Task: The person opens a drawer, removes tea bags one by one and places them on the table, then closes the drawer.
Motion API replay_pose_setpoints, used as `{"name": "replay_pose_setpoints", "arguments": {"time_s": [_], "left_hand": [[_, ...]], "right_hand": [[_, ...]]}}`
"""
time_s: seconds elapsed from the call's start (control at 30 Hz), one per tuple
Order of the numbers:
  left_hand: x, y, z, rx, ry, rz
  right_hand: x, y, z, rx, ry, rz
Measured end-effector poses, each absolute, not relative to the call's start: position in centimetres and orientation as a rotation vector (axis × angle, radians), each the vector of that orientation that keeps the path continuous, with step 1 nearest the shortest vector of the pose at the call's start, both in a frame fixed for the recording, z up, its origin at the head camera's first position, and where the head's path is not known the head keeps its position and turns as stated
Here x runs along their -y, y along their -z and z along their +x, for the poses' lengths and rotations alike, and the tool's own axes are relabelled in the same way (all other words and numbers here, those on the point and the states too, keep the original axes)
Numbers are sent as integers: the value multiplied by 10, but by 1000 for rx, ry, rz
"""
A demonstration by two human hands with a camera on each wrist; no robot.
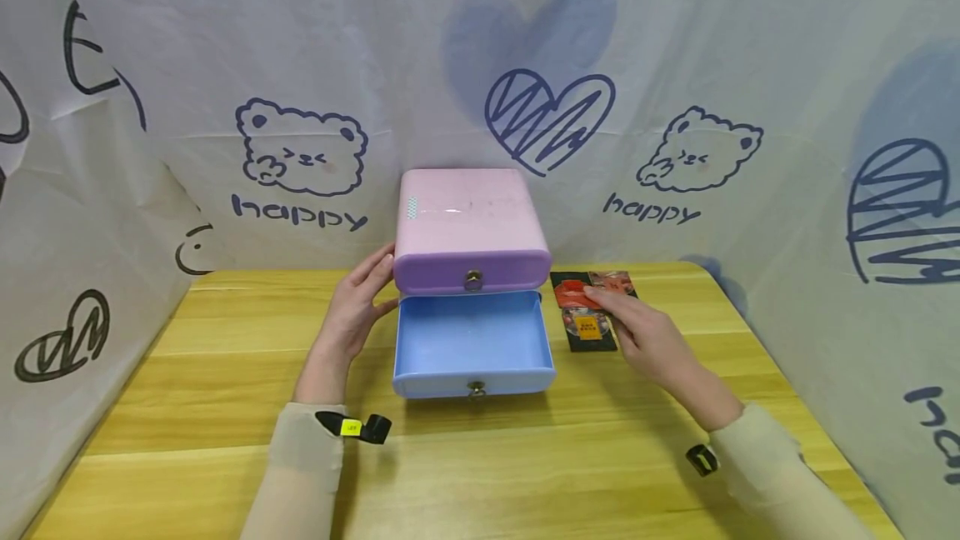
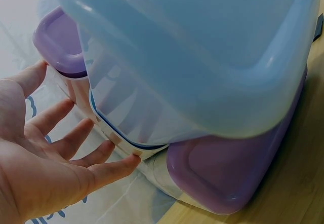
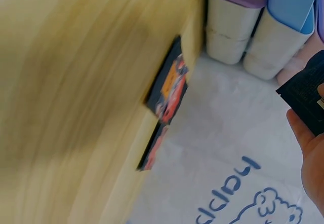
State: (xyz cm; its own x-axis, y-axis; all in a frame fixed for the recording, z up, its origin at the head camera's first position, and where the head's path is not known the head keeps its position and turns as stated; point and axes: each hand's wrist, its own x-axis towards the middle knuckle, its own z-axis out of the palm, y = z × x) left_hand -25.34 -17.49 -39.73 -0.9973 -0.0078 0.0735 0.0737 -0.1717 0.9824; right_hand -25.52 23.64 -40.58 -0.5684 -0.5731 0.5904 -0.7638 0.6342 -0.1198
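A small drawer unit (image 1: 468, 211) with a pink top stands at the back middle. Its blue drawer (image 1: 472, 336) is pulled out, with nothing inside. My left hand (image 1: 352, 311) rests its spread fingertips on the unit's left side, as the left wrist view (image 2: 55, 168) also shows. To the right of the unit, my right hand (image 1: 656, 344) pinches a dark sachet (image 3: 306, 92) with a red front. Beneath and beside it, an orange-labelled sachet (image 1: 588, 330) and a reddish sachet (image 1: 618, 280) lie on the table.
The unit's upper purple drawer (image 1: 442, 272) is closed and has a round knob. Another purple drawer (image 2: 223, 178) sits below the blue one. A printed white cloth (image 1: 427, 40) hangs behind the wooden table (image 1: 525, 473) and along both sides.
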Motion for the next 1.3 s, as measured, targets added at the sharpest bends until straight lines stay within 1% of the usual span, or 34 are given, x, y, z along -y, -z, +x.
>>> {"name": "replay_pose_setpoints", "arguments": {"time_s": [0.6,1.3], "left_hand": [[175,398,-254,1983,2359,-102],[175,398,-253,1976,2362,-104]], "right_hand": [[-274,431,-266,2526,-381,911],[-303,451,-279,2690,-289,781]]}}
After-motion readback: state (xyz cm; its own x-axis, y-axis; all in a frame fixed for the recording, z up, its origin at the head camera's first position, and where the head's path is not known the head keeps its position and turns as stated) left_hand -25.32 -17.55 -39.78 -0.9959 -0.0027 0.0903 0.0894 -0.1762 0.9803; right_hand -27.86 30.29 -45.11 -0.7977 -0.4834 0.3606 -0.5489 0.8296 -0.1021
